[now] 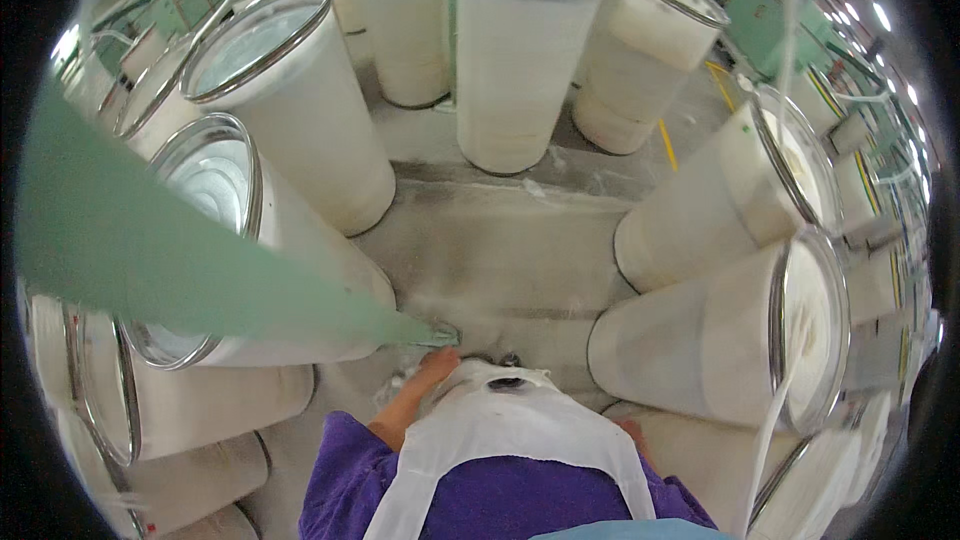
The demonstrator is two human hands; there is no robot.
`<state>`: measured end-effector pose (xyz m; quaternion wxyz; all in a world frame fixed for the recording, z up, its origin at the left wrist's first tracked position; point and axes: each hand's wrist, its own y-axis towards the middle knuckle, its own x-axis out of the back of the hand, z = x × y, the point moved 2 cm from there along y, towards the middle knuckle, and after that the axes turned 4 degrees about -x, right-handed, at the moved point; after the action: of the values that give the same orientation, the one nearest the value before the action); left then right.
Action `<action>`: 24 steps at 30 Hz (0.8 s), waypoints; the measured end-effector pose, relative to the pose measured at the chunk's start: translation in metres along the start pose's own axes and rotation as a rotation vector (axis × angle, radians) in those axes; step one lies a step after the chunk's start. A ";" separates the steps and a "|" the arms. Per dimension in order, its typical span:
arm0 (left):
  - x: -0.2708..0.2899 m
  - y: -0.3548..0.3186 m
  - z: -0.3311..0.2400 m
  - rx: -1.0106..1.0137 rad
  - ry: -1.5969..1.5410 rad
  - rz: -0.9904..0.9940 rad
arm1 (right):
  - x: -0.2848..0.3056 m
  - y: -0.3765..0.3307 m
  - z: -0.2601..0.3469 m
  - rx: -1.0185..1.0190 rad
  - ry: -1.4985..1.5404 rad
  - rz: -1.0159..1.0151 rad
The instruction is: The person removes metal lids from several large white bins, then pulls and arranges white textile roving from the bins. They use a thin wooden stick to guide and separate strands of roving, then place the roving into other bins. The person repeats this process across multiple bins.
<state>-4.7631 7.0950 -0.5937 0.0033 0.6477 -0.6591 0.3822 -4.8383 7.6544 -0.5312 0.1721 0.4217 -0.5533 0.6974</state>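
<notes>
Grey, lint-streaked floor (490,250), tall cans around me on most sides. My left hand (436,367) is at the foot of the green post (300,285), just in front of my waist. Can't tell if it's touching, and can't tell if the fingers are spread, pressed together or pinching anything; too small and half behind the apron (520,430). Post slants in from upper left, crosses in front of the near left can (300,222). White wisp (393,387), probably lint, lies just beside the hand. Right forearm (635,437) shows past the apron edge; right hand and its fingers are out of sight, so no call on their state.

Doing this well, my judgement: get the apron out of my sightline, work slow at the post's foot, no knuckles trapped against it. Elbows in, since the cans leave little width.

Further out: right can (680,345) with white coil (808,330) in it, loose strand (773,420) hanging near its mouth; easy to snag with a sleeve. Beyond: far can (525,65), yellow floor line (668,145), green machine (765,25).
</notes>
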 end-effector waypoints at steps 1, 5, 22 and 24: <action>0.023 0.000 -0.040 -0.049 -0.100 -0.067 | 0.053 0.048 -0.001 0.095 -0.184 -0.125; 0.135 0.014 -0.187 -0.344 -0.038 -0.401 | 0.307 0.245 0.052 0.170 0.894 -0.403; 0.557 0.024 -0.315 0.477 0.641 -1.760 | 0.796 0.488 0.512 1.015 0.400 0.390; 0.577 0.016 -0.298 0.787 0.826 -1.727 | 0.824 0.498 0.556 1.138 0.350 0.424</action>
<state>-5.0155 6.7527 -0.1025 0.2903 0.6735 0.2542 0.6305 -5.4516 6.7940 -0.1836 -0.1330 0.2080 -0.1307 0.9602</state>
